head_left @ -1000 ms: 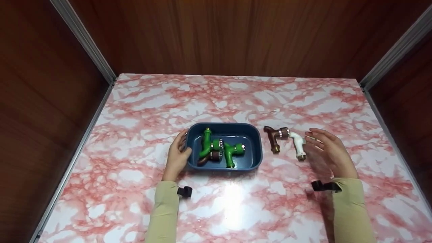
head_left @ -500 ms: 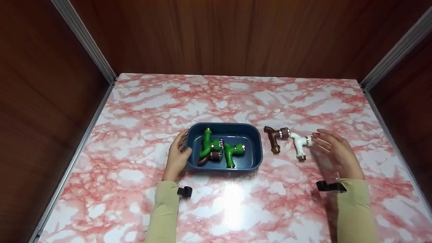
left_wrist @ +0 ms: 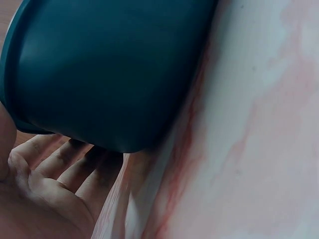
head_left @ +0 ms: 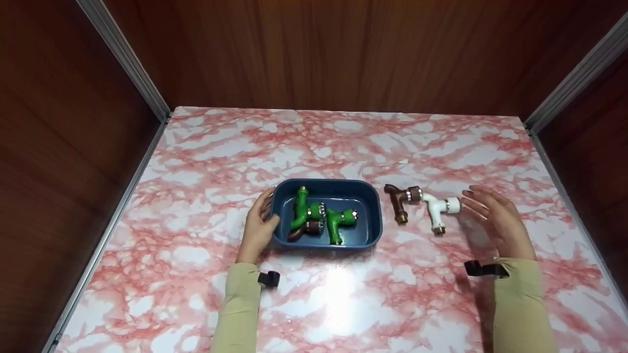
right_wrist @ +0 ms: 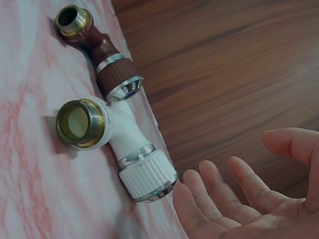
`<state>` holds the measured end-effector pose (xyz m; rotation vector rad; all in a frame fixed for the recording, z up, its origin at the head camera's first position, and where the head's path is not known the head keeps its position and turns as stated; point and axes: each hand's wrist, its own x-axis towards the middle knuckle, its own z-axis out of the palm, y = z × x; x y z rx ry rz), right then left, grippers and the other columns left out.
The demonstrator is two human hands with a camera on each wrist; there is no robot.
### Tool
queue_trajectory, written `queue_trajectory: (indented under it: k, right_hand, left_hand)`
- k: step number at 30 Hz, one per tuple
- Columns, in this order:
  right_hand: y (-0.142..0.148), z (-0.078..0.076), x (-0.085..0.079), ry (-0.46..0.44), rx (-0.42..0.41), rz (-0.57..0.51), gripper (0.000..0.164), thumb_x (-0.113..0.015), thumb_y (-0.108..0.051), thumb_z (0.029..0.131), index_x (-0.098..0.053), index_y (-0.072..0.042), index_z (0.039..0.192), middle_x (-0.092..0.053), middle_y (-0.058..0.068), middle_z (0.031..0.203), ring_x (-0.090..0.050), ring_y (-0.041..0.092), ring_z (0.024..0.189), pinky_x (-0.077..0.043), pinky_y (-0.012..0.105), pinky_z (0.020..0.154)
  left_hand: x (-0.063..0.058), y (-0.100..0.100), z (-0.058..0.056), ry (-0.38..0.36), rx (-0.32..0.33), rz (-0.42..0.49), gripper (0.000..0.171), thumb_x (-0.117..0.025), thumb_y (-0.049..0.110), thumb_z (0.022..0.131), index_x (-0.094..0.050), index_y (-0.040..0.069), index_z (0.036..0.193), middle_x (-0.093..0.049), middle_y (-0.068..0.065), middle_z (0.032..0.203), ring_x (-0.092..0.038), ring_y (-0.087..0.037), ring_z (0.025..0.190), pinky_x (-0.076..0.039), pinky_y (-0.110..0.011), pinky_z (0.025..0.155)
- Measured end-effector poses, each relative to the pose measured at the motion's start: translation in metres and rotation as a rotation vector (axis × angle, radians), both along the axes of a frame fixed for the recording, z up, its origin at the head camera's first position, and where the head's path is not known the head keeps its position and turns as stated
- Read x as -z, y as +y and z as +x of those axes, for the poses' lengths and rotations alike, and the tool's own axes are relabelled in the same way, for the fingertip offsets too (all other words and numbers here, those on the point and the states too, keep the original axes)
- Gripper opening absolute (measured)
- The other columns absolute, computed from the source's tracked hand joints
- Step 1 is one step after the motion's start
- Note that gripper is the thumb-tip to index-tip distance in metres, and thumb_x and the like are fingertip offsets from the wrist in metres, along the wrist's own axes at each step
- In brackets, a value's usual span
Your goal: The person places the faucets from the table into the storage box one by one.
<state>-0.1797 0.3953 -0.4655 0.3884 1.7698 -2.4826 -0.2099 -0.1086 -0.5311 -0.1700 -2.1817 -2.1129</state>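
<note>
My left hand (head_left: 257, 228) holds the left end of a dark blue plastic tub (head_left: 377, 215), thumb at the rim and fingers along the outer wall. Inside the tub lie two green taps, one (head_left: 300, 208) at the left partly over a brown tap (head_left: 314, 227), the other (head_left: 335, 225) nearer the middle. To the tub's right, a second brown tap (head_left: 398, 203) and a white tap (head_left: 435, 211) lie side by side on the table. My right hand (head_left: 503, 223) is just right of the white tap's ribbed knob (right_wrist: 148, 175), fingers spread and holding nothing.
The table (head_left: 196, 304) has a red-and-white marbled top. Dark wood-grain panels (head_left: 343, 54) stand behind it and on both sides, with grey metal strips (head_left: 130, 63) at the corners.
My right hand has moved right, away from the white tap, uncovering its knob. The left hand and the tub have stayed in place.
</note>
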Motion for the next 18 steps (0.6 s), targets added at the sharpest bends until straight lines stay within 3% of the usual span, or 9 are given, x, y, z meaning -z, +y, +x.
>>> queue_trajectory:
  k: [7,13,18]
  right_hand:
    - [0.006,-0.001,0.004,0.032,-0.010,-0.057,0.025,-0.059,-0.012,0.095,-0.061,-0.009,0.120,-0.061,0.009,0.119,-0.058,0.021,0.113,-0.044,0.033,0.099]
    - [0.011,-0.003,0.010,0.013,-0.012,-0.059,0.030,-0.060,-0.012,0.094,-0.058,-0.008,0.123,-0.059,0.009,0.122,-0.056,0.023,0.117,-0.037,0.035,0.104]
    - [0.014,-0.005,0.014,0.014,-0.037,-0.029,0.030,-0.058,-0.013,0.095,-0.056,-0.008,0.125,-0.063,0.006,0.117,-0.058,0.021,0.115,-0.043,0.032,0.100]
  left_hand:
    - [-0.029,0.002,0.012,0.000,0.041,0.002,0.062,-0.045,-0.017,0.081,-0.039,-0.007,0.142,-0.044,-0.026,0.139,-0.040,-0.034,0.130,-0.033,-0.041,0.108]
    - [-0.029,0.002,0.012,-0.015,0.038,0.009,0.062,-0.045,-0.017,0.081,-0.039,-0.006,0.142,-0.043,-0.026,0.140,-0.041,-0.034,0.130,-0.034,-0.041,0.107]
    - [-0.030,0.002,0.012,-0.021,0.039,0.004,0.062,-0.045,-0.017,0.081,-0.039,-0.006,0.142,-0.043,-0.025,0.140,-0.041,-0.033,0.130,-0.033,-0.041,0.107]
